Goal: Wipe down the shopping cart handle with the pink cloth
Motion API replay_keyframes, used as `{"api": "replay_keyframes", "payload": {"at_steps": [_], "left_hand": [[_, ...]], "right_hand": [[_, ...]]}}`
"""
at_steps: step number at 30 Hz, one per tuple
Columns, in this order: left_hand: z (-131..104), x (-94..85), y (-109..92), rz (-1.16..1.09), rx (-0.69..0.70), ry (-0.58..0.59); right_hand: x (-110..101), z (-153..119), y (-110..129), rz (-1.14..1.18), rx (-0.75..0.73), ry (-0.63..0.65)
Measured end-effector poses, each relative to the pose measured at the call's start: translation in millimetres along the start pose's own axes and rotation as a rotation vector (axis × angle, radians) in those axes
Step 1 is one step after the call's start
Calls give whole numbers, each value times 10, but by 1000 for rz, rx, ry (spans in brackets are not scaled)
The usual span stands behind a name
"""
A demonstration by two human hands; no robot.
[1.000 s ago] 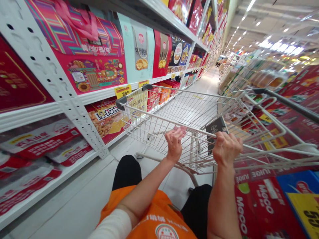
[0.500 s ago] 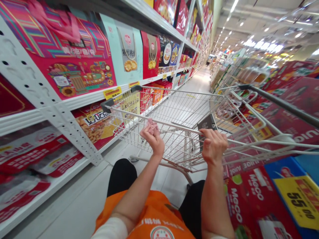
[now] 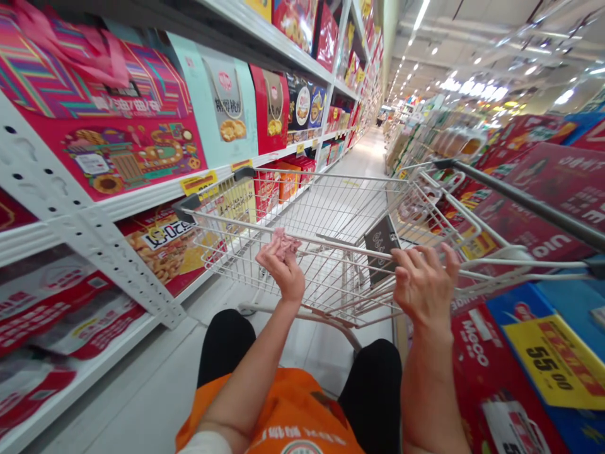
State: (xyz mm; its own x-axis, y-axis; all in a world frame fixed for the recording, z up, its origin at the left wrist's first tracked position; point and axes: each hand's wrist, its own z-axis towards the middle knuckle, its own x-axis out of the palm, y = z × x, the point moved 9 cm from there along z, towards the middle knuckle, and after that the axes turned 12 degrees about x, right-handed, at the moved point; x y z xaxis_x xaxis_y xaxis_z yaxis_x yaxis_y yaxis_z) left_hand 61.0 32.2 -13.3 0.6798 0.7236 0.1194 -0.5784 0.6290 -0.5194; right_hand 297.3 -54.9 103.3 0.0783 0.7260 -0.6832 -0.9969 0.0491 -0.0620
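A wire shopping cart (image 3: pixel 331 277) stands crosswise before me, its basket showing the floor through the mesh. My left hand (image 3: pixel 283 271) is closed around a crumpled pink cloth (image 3: pixel 282 244), against the near top rail of the cart. Farther right on the same rail is my right hand (image 3: pixel 425 284), its fingers bent loosely over the bar and slightly apart. The fingertips are partly hidden behind the rail. The cart's dark push handle (image 3: pixel 529 202) lies at the right, away from both hands. A dark sign panel (image 3: pixel 382 249) hangs inside the basket.
White shelving (image 3: pixel 108 233) on the left carries gift boxes (image 3: pixel 137 148) and bagged goods (image 3: pixel 51 309). Stacked red drink cartons (image 3: pixel 477 353) and a yellow price sign (image 3: pixel 553 362) stand close on the right. A tiled aisle (image 3: pixel 363 151) runs ahead between the displays.
My right hand has slid right along the rail, and its fingers have loosened and spread. The left hand stays at the rail with the cloth. The view has shifted slightly right.
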Motion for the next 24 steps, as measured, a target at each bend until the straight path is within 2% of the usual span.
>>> {"api": "replay_keyframes", "payload": {"at_steps": [3, 6, 11, 15, 18, 20, 22, 24], "left_hand": [[-30, 27, 24, -6, -68, -7], [-201, 163, -162, -65, -76, 47], [-432, 356, -532, -127, 15, 138], [-571, 463, -963, -188, 163, 200], [-698, 601, -1370, -279, 297, 311], [-733, 643, -1565, -338, 403, 340], [-686, 625, -1594, -353, 468, 303], [-567, 576, -1467, -323, 459, 233]], "right_hand": [[-144, -32, -266, -85, 92, -76], [-118, -85, -404, -24, 124, -68], [-27, -130, -431, 29, 149, -83], [-17, -136, -425, 80, 178, -103], [-46, -152, -421, 131, 188, -133], [-71, -174, -424, 173, 173, -149], [-65, -211, -437, 203, 137, -127], [-31, -274, -461, 210, 85, -90]]}}
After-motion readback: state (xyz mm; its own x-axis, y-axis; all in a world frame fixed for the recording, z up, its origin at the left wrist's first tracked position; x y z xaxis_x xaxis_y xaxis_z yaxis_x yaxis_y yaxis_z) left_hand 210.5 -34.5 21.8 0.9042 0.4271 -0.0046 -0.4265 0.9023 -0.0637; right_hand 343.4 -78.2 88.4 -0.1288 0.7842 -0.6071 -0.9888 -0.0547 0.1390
